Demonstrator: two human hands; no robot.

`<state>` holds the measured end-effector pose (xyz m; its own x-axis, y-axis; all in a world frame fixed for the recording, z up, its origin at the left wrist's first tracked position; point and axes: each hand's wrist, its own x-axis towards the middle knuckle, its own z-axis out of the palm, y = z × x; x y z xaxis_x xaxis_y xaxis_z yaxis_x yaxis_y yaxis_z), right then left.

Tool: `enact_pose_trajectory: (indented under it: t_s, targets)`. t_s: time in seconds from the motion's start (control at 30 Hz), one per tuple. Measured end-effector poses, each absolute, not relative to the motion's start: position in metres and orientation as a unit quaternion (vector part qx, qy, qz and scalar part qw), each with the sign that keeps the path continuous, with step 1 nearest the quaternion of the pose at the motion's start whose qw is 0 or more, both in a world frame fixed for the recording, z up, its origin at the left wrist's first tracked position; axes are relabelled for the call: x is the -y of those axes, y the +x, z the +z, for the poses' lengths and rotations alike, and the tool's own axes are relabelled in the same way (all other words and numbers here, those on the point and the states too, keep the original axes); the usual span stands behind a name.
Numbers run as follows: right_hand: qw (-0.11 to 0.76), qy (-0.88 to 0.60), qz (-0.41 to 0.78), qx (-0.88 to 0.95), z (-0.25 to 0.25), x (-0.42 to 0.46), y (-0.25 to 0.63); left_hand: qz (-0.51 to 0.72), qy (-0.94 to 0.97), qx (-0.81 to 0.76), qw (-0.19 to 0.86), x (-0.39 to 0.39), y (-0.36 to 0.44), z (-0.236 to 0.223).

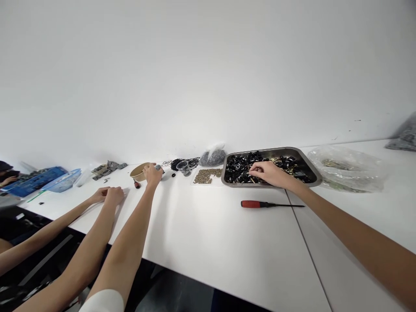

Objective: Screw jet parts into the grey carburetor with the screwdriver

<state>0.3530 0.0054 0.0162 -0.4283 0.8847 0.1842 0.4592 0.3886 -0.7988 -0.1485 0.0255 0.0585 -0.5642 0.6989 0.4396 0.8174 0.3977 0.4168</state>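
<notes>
My left hand (pixel 152 175) is at the right rim of a round tan bowl (pixel 138 173), its fingers curled. A small greyish thing (pixel 158 167) shows at its far side; what the fingers hold is hidden. My right hand (pixel 267 170) hovers over a metal tray (pixel 313 172) heaped with small black parts (pixel 239 168) and some brass-coloured pieces. Thumb and fingers are pinched together there, and anything between them is too small to name. In front of the tray lies a red-handled screwdriver (pixel 256 204), its shaft pointing right.
Small brass pieces (pixel 208 175), a bag of grey bits (pixel 212 157), a clear cup (pixel 185 168) and black cords (pixel 177 164) stand between my hands. A plastic bag (pixel 351 169) lies right. A co-worker's hands (pixel 112 196) rest left, near blue baskets (pixel 61 182).
</notes>
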Motion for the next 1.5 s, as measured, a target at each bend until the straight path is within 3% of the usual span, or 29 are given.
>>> enact_pose_trajectory:
  t_s: [0.53,1.0,1.17,1.27,1.5]
  targets:
    - [0.307,-0.433,0.346,0.774,0.013,-0.011,0.354,-0.211,-0.449,0.865,0.071,-0.046,-0.168,0.037]
    - [0.311,-0.419,0.346,0.78,0.008,-0.015,0.356,-0.381,-0.4,0.83,0.074,-0.005,-0.15,0.039]
    - [0.309,-0.411,0.346,0.785,0.009,-0.014,0.357,-0.454,-0.448,0.77,-0.022,0.041,-0.129,0.051]
    - [0.311,-0.414,0.336,0.787,0.008,-0.015,0.357,-0.538,-0.491,0.663,-0.173,0.074,-0.097,0.06]
    - [0.306,-0.427,0.32,0.789,0.006,-0.017,0.358,-0.467,-0.574,0.546,-0.393,0.129,0.018,0.062]
